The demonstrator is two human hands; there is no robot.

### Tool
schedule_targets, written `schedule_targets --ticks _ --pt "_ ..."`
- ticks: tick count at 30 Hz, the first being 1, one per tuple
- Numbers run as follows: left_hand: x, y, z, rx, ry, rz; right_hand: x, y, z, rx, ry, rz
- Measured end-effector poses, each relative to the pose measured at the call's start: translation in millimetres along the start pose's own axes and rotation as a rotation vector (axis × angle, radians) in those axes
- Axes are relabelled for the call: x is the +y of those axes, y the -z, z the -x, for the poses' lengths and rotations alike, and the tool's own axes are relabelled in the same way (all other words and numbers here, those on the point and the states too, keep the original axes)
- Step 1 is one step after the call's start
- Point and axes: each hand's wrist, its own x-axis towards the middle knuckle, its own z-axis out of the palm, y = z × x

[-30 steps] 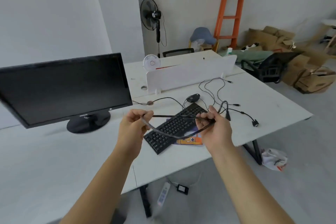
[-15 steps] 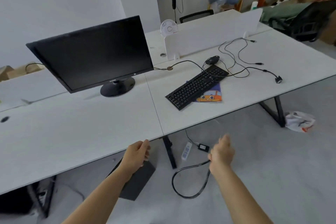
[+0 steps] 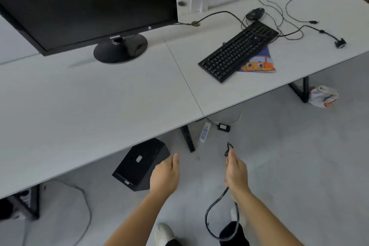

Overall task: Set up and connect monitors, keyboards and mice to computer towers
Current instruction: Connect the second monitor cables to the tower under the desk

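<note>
My right hand (image 3: 235,171) grips a black cable (image 3: 211,213); its plug end sticks up past my thumb and a loop hangs below my wrist. My left hand (image 3: 165,175) is held out with straight fingers and holds nothing, just right of a black computer tower (image 3: 139,164) lying tilted on the floor under the white desk (image 3: 99,110). On the desk stand a black monitor (image 3: 85,0), a black keyboard (image 3: 237,50) and a black mouse (image 3: 255,13) with loose cables (image 3: 287,6).
A white power strip (image 3: 204,132) and a small black adapter (image 3: 223,127) lie on the floor by the desk leg (image 3: 187,138). A colourful mouse pad (image 3: 257,62) lies under the keyboard. A plastic bag (image 3: 323,96) sits at the right leg. My feet show at the bottom.
My hands dropped from above the desk to below its edge. The left hand let go of the cable; the right still holds it. The view tilted down toward the floor and tower.
</note>
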Motion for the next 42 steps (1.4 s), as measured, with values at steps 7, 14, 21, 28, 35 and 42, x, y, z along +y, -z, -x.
schedule_targets --ticks 7,14,21,28,35,42 --pt "-88.3 -103.5 -100.7 0.069 0.094 0.042 126.3 -66.6 -112.7 -0.099 -0.070 0.084" --pt "-177.0 -200.7 -214.8 0.112 0.006 -0.228 235.0 -116.9 -215.6 -0.109 0.094 0.294" --pt "-250.8 -269.8 -310.0 0.357 -0.288 -0.710 341.3 -184.2 -306.9 -0.150 -0.019 0.100" --pt "-289.8 -297.7 -349.7 0.557 -0.337 -0.907 424.8 -238.8 -404.4 -0.377 -0.262 0.272" --pt "-298.5 -307.8 -375.0 0.729 -0.383 -0.984 450.1 -260.1 -447.8 -0.634 -0.442 0.618" --pt "-279.8 -299.2 -361.8 0.753 -0.335 -0.847 399.2 -300.5 -448.8 -0.473 0.372 1.429"
